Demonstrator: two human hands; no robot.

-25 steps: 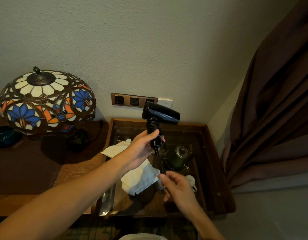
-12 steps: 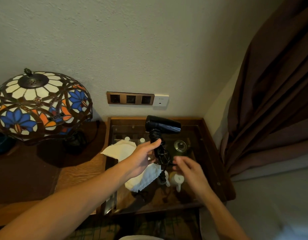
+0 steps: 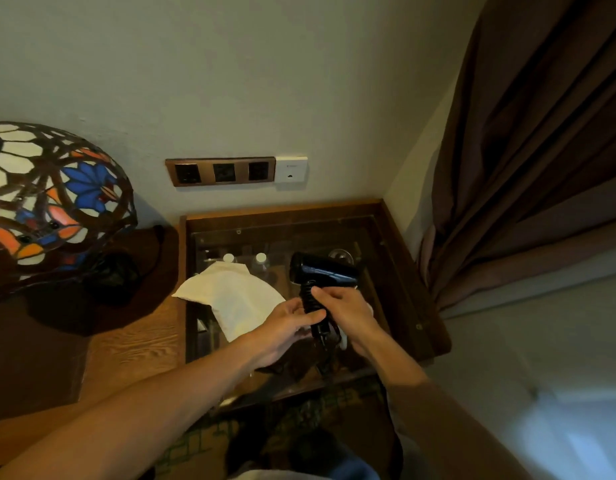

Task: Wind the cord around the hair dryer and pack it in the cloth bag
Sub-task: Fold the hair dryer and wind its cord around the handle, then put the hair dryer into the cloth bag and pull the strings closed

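A black hair dryer (image 3: 322, 270) is held upright above a glass-topped side table, its barrel pointing right. Black cord (image 3: 308, 299) is coiled around its handle, and the cord's loose end hangs down below the hands. My left hand (image 3: 287, 325) grips the wrapped handle from the left. My right hand (image 3: 348, 313) closes on the handle and cord from the right. A white cloth bag (image 3: 232, 301) lies flat on the glass just left of the hands.
The glass-topped wooden side table (image 3: 408, 271) stands in the corner, with a metal kettle lid (image 3: 341, 255) and small items under the glass. A stained-glass lamp (image 3: 46, 206) stands on the left. Wall sockets (image 3: 221, 171) sit above the table. A brown curtain (image 3: 528, 150) hangs right.
The dryer has come down closer to the table. My right hand rose from below the cord's end to the handle and closed on it. The view tilted down and right.
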